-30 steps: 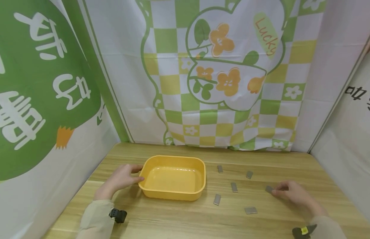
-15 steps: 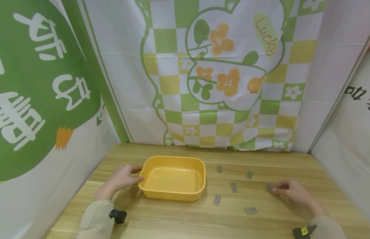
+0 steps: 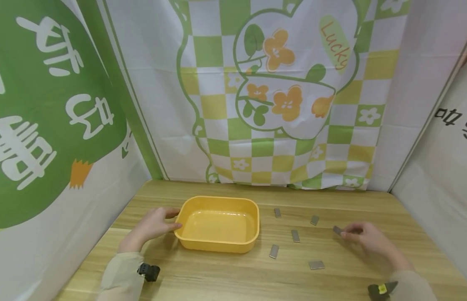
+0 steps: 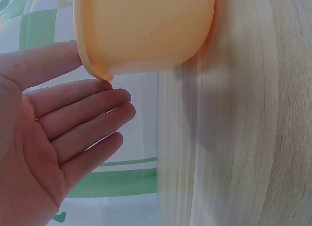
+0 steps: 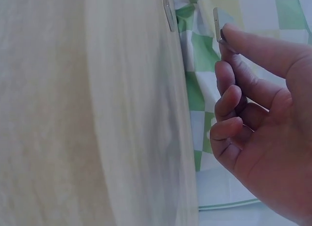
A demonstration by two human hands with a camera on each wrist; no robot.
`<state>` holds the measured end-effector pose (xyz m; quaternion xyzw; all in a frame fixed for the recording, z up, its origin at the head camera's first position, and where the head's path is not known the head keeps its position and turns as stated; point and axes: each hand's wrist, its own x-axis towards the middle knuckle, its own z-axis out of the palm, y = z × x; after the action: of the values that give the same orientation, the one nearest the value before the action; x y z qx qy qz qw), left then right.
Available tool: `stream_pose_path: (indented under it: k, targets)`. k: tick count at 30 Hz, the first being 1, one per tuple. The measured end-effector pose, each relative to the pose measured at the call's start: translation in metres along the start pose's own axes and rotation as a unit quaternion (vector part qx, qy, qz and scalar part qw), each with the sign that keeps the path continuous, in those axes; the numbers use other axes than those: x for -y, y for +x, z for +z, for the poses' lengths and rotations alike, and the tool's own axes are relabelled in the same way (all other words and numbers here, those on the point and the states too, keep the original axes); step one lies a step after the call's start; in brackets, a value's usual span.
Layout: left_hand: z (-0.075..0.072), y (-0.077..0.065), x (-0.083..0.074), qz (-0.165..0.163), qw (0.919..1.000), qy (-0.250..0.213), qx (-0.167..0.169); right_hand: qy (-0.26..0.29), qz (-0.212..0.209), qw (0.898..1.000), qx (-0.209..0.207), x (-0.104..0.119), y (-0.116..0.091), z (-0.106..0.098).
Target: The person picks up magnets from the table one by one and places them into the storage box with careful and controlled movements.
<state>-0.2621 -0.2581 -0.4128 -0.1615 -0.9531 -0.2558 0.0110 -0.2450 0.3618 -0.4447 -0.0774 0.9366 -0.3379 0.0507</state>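
Note:
On the left of the head view, my left hand (image 3: 153, 225) holds the rim of a yellow plastic basin (image 3: 218, 247), thumb over the edge. In the left wrist view, the index fingertip meets the basin's rim (image 4: 84, 55) while the other fingers (image 4: 92, 121) stay nearly straight. My right hand (image 3: 373, 243) pinches a small flat grey metal piece (image 3: 337, 230) between thumb and index finger. The right wrist view shows that metal piece (image 5: 217, 22) raised off the table, the remaining fingers curled loosely below. The basin has nothing inside.
Several similar metal pieces lie scattered between the basin and my right hand, among them one near the front (image 3: 316, 265) and one beside the basin (image 3: 274, 251). Printed cloth (image 3: 286, 159) hangs behind the wooden table (image 3: 218, 280), with more cloth at both sides.
My right hand has lifted its metal piece off the table and moved slightly back and to the left. The left hand and basin have stayed in place.

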Motion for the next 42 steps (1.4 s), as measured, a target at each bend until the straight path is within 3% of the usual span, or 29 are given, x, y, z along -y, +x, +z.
stream_pose_path:
  k: [6, 21, 29, 42]
  targets:
    - [0.0, 0.0, 0.0, -0.002, 1.0, -0.002, 0.001, 0.032, 0.005, 0.999, 0.01, 0.008, 0.001, -0.002]
    - [-0.001, 0.0, -0.001, -0.005, 1.0, -0.001, 0.002, -0.039, -0.065, 0.996, -0.035, 0.023, 0.012, 0.001]
    - [-0.001, 0.0, -0.002, 0.0, 1.0, 0.0, 0.002, -0.034, -0.087, 0.995, -0.042, 0.027, 0.018, 0.003]
    - [-0.002, 0.0, -0.002, 0.0, 1.0, 0.003, -0.003, -0.028, -0.085, 0.995, -0.04, 0.044, 0.022, 0.005]
